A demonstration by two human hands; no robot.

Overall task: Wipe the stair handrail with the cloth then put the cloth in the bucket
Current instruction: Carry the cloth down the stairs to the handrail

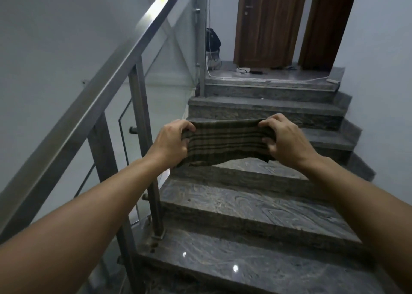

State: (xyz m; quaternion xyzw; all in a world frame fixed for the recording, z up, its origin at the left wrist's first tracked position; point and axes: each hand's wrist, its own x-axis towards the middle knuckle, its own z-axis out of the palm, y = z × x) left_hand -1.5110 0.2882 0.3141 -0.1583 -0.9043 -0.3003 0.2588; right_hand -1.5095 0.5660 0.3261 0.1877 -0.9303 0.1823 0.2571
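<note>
- The person stands on a flight of dark grey marbled stone stairs (pixel 256 209) that climbs toward 12 o'clock, both bare forearms stretched forward.
- A brown cloth with dark plaid stripes (pixel 225 142) is held stretched flat between the two hands, in the air above the middle steps, near the centre of the view.
- The left hand (pixel 170 141) has its grip closed on the cloth's end at 9 o'clock, fingers curled over the top edge and thumb tucked underneath.
- The right hand (pixel 283 137) has its grip closed on the opposite end at 3 o'clock, the fabric bunched under bent fingers.
- The cloth's lower edge sags slightly between the hands, and a loose corner hangs below each hand.
- The brushed stainless-steel handrail (pixel 116 70) runs diagonally from 8 o'clock up to 12 o'clock, to the left of the cloth and apart from it; neither hand touches it.
- Square metal posts (pixel 145 124) and clear glass panels (pixel 169 70) stand beneath the rail.
- At the top landing, toward 12 o'clock, there are two brown wooden doors (pixel 267 23), a dark bag (pixel 213 38) by the end post, and white cables (pixel 245 76) lying on the floor.
</note>
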